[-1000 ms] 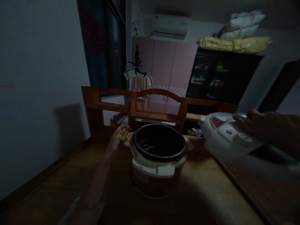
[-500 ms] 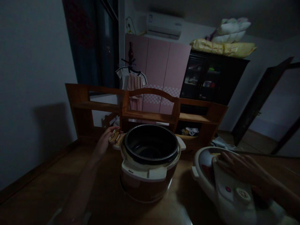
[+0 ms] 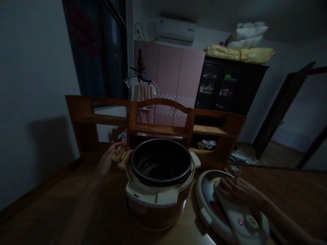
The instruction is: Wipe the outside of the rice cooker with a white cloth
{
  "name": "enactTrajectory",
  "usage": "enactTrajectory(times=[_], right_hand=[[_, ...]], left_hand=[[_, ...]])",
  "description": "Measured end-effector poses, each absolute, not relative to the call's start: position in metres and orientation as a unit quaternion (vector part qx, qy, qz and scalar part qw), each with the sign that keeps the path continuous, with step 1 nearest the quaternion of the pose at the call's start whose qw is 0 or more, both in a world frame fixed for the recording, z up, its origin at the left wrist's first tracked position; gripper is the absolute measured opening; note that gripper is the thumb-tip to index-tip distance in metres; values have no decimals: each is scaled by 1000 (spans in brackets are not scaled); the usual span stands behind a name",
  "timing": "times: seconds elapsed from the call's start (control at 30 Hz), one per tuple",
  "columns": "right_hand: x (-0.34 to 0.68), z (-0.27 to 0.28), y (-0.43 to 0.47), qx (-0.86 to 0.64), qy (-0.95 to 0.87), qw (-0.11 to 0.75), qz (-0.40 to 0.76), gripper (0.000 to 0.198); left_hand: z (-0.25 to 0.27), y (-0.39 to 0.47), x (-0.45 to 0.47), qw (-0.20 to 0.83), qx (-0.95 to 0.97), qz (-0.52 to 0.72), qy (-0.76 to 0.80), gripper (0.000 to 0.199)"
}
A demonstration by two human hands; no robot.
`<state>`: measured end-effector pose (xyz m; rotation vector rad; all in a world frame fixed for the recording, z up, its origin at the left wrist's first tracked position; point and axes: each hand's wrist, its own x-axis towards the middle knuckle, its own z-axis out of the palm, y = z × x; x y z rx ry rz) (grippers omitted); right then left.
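Observation:
An uncovered electric pressure cooker (image 3: 153,212) stands on the wooden table, with a dark inner pot (image 3: 159,161) inside that looks bare. At its left side my left hand (image 3: 107,160) is curled around a pale, brown-streaked handle piece (image 3: 120,156), whose details the dim light hides. To the right, the cooker's round lid (image 3: 204,200) is low over the table, its top facing up; I cannot tell whether it rests there. The fingers of my right hand (image 3: 235,190) are closed over the lid's broad pale grip (image 3: 230,209).
Behind the cooker runs a low wooden shelf rack (image 3: 160,128), with small items (image 3: 205,144) in its right compartment. The wooden tabletop (image 3: 109,211) reaches to the wall on the left. Farther back are pink wardrobe doors (image 3: 168,71) and a dark glass-fronted cabinet (image 3: 230,85).
The lid and my right hand have moved left, closer to the cooker, and the lid shows more clearly. My left hand stays at the cooker's left side. The view has shifted slightly.

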<state>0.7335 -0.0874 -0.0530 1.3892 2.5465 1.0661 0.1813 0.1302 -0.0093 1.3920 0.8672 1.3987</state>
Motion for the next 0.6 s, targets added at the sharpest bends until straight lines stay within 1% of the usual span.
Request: enactTrajectory(times=[0.1,0.27,0.47,0.6], right_hand=[[743,-62,-84,433,840,79,316,28],[748,-68,-82,435,837,100,317,26],[750,-70,-76,434,844,35,314,29],[751,-70,-73,433,847,18,307,30]], left_hand=[[-13,133,181,482,561,579,345,44],[-16,138,179,489,550,581,349,42],[-12,132,183,493,536,583,360,45],[-12,132,183,484,541,589,356,43]])
